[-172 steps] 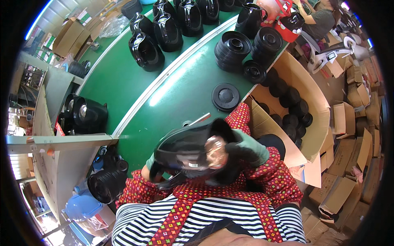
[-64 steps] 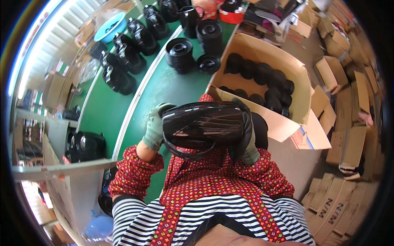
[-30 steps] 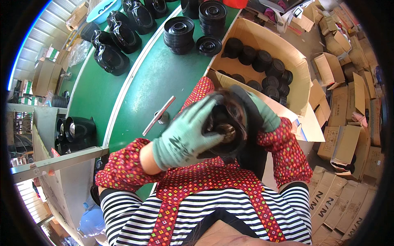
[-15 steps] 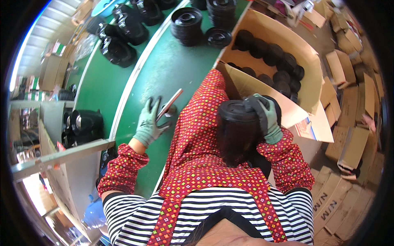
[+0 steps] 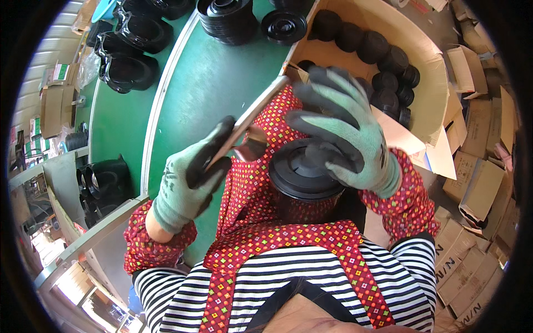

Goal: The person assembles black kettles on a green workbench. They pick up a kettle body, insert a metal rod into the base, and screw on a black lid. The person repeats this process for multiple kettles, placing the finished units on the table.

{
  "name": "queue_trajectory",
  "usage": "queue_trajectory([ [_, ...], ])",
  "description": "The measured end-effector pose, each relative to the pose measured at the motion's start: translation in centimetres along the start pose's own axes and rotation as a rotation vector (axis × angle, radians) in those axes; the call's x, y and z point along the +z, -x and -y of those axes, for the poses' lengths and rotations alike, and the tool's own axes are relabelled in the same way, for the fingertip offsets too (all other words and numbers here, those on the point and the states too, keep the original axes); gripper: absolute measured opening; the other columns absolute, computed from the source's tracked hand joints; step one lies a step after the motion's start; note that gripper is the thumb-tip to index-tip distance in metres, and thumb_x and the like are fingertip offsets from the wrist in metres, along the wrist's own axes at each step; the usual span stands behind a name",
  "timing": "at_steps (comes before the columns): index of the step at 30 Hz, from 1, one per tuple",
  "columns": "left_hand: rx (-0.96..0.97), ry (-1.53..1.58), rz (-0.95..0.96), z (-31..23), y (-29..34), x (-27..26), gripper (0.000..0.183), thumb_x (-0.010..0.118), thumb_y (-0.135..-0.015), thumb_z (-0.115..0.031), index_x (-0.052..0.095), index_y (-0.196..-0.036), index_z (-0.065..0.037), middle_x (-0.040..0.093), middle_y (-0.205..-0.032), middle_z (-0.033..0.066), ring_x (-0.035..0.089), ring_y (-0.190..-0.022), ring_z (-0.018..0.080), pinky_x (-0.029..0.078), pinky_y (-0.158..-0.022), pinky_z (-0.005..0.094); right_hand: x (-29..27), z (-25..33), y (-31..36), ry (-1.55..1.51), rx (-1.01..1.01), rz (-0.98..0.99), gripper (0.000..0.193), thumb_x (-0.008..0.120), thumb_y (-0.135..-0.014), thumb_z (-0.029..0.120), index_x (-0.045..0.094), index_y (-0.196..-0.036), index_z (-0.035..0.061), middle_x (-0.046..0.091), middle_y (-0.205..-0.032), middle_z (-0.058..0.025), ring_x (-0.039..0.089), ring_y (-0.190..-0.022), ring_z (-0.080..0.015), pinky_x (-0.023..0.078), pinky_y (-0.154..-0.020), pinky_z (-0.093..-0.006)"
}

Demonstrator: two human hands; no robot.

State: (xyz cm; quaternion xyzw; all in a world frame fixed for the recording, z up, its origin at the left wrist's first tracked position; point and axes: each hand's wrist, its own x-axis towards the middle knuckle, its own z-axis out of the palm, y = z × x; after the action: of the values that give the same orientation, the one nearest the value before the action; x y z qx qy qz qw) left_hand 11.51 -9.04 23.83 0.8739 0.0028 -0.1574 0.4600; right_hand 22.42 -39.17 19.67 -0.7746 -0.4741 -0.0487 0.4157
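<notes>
In my lap stands a glossy black pot-like container (image 5: 308, 208) with a ridged round black lid (image 5: 297, 172) on top. My right hand (image 5: 347, 130), in a green glove with dark-coated fingers, is over the lid's right side. Its fingers are spread, the upper ones blurred, and whether the lower ones touch the lid I cannot tell. My left hand (image 5: 194, 172), gloved alike, is closed on a slim flat bar (image 5: 250, 119) with a pale edge, held slanting up to the right. Below the bar shows a shiny round metal piece (image 5: 252, 144), seemingly part of it.
A green worktop (image 5: 191, 83) with a pale divider strip lies to my left. On it are stacked black lids (image 5: 227, 22), a single lid (image 5: 284, 26) and glossy black housings (image 5: 130, 69). An open carton (image 5: 430, 72) with several black round pieces stands at the right, flattened cartons (image 5: 466, 272) beyond.
My left hand has lifted the bar off the worktop area and brought it right, near the container. My right hand has let go of the lid's edge and spread its fingers. The container sits slightly lower left.
</notes>
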Motion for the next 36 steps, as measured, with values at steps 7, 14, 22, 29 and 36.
queue_trajectory([
  [7, 0.327, -0.068, 0.328, -8.5, -5.3, -1.1, 0.100, 0.087, -0.074, -0.033, 0.046, -0.156, 0.008, 0.065, -0.127, 0.0240, 0.070, -0.103, 0.0290, 0.056, -0.090, 0.0401, 7.2, -7.8, 0.7, -0.226, -0.055, -0.274, 0.034, 0.072, -0.096, 0.029, 0.072, -0.116, 0.0021, 0.071, -0.108, -0.0113, 0.065, -0.111, -0.0289, 0.049, -0.103, -0.0426],
  [14, 0.804, -0.015, 0.279, -8.0, -7.9, 8.6, 0.046, 0.079, -0.083, -0.026, 0.070, -0.121, -0.003, 0.065, -0.116, 0.0150, 0.062, -0.111, 0.0363, 0.047, -0.103, 0.0517, 6.8, -7.6, -1.2, -1.121, 0.156, 0.193, 0.036, 0.064, -0.104, 0.029, 0.070, -0.102, -0.0061, 0.064, -0.105, -0.0123, 0.061, -0.102, -0.0214, 0.047, -0.092, -0.0364],
  [22, 0.436, -0.522, 0.026, -10.2, -7.7, 14.2, 0.058, 0.075, -0.082, -0.036, 0.066, -0.130, -0.005, 0.062, -0.118, 0.0152, 0.059, -0.109, 0.0358, 0.044, -0.099, 0.0534, 9.4, -8.2, -1.5, -1.362, -0.225, 0.243, 0.032, 0.072, -0.097, 0.008, 0.070, -0.127, -0.0027, 0.060, -0.131, -0.0152, 0.063, -0.119, -0.0287, 0.052, -0.101, -0.0397],
  [29, 0.795, -0.061, 0.224, -8.5, -5.5, 11.5, 0.047, 0.076, -0.079, -0.040, 0.073, -0.115, -0.010, 0.063, -0.108, 0.0101, 0.061, -0.101, 0.0324, 0.046, -0.094, 0.0504, 10.4, -6.5, 2.3, -0.754, -0.154, -0.041, 0.023, 0.068, -0.093, 0.017, 0.070, -0.106, -0.0016, 0.063, -0.115, -0.0165, 0.058, -0.122, -0.0386, 0.036, -0.118, -0.0559],
  [36, 0.961, 0.697, 0.428, -1.7, -6.0, 6.8, 0.049, 0.061, -0.101, -0.048, 0.077, -0.084, -0.005, 0.070, -0.084, 0.0112, 0.069, -0.077, 0.0341, 0.053, -0.086, 0.0539, 1.7, -2.6, 1.1, -0.225, 0.126, 0.333, 0.041, 0.076, -0.083, 0.032, 0.068, -0.115, 0.0082, 0.061, -0.112, -0.0151, 0.056, -0.112, -0.0375, 0.040, -0.106, -0.0535],
])
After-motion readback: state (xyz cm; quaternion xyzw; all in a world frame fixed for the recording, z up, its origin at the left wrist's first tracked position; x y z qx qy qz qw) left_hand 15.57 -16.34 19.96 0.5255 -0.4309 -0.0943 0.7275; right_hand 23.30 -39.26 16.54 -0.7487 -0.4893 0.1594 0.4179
